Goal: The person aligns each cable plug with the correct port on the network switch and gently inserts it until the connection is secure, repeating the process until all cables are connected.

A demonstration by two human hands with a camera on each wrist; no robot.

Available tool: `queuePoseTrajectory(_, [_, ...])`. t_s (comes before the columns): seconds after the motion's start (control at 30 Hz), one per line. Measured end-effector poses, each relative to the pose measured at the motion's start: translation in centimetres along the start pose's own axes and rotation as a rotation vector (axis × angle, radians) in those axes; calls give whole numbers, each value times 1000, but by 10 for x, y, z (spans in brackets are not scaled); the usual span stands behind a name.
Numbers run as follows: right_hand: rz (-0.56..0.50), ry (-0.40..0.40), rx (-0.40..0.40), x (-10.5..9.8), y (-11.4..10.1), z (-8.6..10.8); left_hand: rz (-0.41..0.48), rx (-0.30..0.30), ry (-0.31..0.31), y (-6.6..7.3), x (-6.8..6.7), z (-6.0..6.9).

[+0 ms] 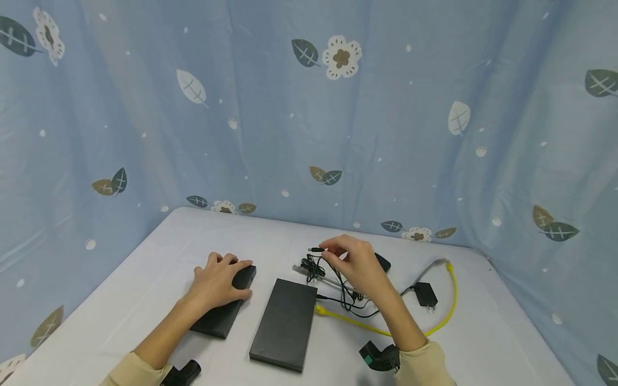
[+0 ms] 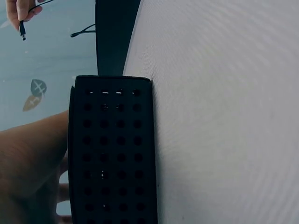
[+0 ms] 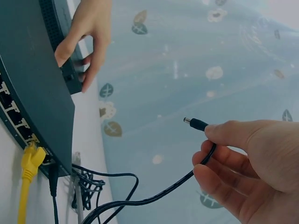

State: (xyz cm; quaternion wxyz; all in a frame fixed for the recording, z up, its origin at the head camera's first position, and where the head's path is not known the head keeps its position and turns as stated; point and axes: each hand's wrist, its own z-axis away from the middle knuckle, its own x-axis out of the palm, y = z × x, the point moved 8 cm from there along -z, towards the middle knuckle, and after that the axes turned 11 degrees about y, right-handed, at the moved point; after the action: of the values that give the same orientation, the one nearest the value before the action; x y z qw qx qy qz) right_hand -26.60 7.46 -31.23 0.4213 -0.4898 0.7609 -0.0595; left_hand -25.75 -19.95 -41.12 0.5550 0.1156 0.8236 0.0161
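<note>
My left hand (image 1: 217, 281) grips the far end of a black box (image 1: 212, 321) lying on the table's left side, thumb on its right edge and fingers across the top. Its perforated end face (image 2: 112, 149) fills the left wrist view. My right hand (image 1: 354, 262) pinches the black barrel plug (image 3: 198, 124) of a power cable between thumb and fingers, raised above the table with its metal tip pointing left. Between the hands lies a black network switch (image 1: 285, 324). A yellow network cable (image 3: 28, 168) and a black power plug (image 3: 53, 179) sit in its ports.
Tangled black cable (image 1: 314, 265) and a grey cable (image 1: 333, 281) lie beneath the right hand. A black power adapter (image 1: 425, 295) rests to the right, inside the yellow cable's loop. Another dark object (image 1: 383, 262) shows behind the right hand. A patterned curtain (image 1: 270, 134) surrounds the table.
</note>
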Motion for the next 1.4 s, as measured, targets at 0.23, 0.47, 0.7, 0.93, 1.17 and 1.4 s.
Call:
queuePoseTrajectory(0.23, [0, 6, 3, -2, 3, 1, 81, 10, -76, -7, 0, 2])
queuePoseTrajectory(0.47, [4, 15, 23, -5, 6, 0, 176, -12, -217, -8, -9, 8])
queuePoseTrajectory(0.7, [20, 14, 34, -3, 11, -2, 131, -38, -199, -1, -15, 7])
queuePoseTrajectory(0.93, [23, 9, 39, 0, 16, -5, 66, -39, -153, 0, -11, 2])
queuePoseTrajectory(1.17, [54, -11, 23, 6, 18, -11, 56, -57, -111, -3, -8, -4])
queuePoseTrajectory(1.4, [83, -14, 10, 16, 20, -21, 70, -92, -68, -10, -7, -9])
